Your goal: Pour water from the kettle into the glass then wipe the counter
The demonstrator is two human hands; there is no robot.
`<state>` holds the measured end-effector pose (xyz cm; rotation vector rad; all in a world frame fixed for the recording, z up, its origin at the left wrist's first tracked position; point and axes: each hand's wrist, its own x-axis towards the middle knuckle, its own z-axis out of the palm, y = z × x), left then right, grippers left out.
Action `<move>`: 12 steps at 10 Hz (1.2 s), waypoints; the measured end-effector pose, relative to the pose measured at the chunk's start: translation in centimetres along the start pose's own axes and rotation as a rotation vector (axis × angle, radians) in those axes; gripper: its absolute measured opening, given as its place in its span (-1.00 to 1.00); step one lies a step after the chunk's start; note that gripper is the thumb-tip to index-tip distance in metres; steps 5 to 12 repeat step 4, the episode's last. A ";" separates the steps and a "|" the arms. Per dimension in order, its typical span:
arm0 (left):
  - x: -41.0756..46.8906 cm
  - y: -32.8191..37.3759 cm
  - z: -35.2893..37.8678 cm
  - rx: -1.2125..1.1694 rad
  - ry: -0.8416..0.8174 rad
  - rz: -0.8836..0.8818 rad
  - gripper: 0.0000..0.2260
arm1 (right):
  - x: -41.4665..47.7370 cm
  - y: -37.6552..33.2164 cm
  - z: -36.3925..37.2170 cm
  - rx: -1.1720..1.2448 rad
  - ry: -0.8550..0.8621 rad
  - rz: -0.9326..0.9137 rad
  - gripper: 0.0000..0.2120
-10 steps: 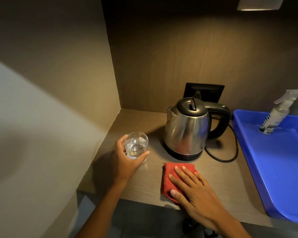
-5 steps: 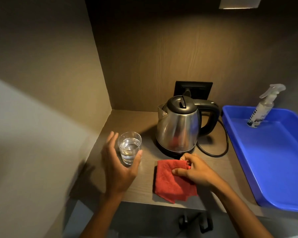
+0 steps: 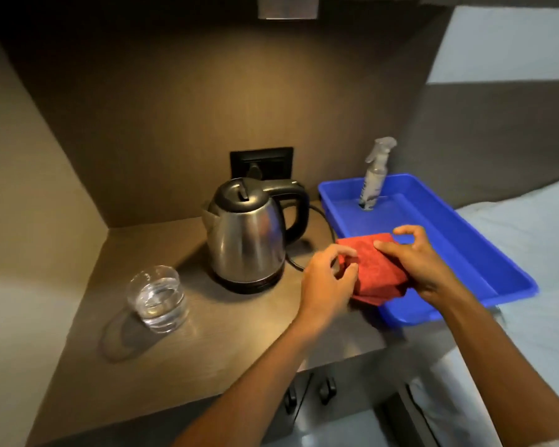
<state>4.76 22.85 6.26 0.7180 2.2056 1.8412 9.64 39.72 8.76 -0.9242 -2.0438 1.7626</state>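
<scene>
A steel kettle (image 3: 247,238) with a black lid and handle stands on its base at the back of the wooden counter (image 3: 207,333). A clear glass (image 3: 157,298) holding water stands alone at the counter's left. A folded red cloth (image 3: 373,267) is lifted over the near left edge of the blue tray. My left hand (image 3: 328,280) pinches its left edge, and my right hand (image 3: 413,264) grips its right side from above.
A blue plastic tray (image 3: 465,253) sits at the counter's right end with a spray bottle (image 3: 375,175) standing in its far part. The kettle's black cord (image 3: 323,221) runs behind to a wall socket (image 3: 261,162). Walls enclose the left and back. Drawer handles (image 3: 326,388) lie below.
My left hand let go of the glass and moved right onto the cloth. My right hand lifted the cloth off the counter and carried it right, over the tray's edge.
</scene>
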 end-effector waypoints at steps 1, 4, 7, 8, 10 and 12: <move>2.5 1.1 4.7 0.220 -0.134 -0.002 -0.79 | 1.8 0.4 -3.0 -0.230 0.132 -0.121 -0.80; 2.1 2.7 13.2 0.809 -0.541 -0.083 -0.63 | 4.7 3.9 -9.5 -0.974 0.151 0.118 -0.53; 2.1 2.7 13.2 0.809 -0.541 -0.083 -0.63 | 4.7 3.9 -9.5 -0.974 0.151 0.118 -0.53; 2.1 2.7 13.2 0.809 -0.541 -0.083 -0.63 | 4.7 3.9 -9.5 -0.974 0.151 0.118 -0.53; 2.1 2.7 13.2 0.809 -0.541 -0.083 -0.63 | 4.7 3.9 -9.5 -0.974 0.151 0.118 -0.53; 2.1 2.7 13.2 0.809 -0.541 -0.083 -0.63 | 4.7 3.9 -9.5 -0.974 0.151 0.118 -0.53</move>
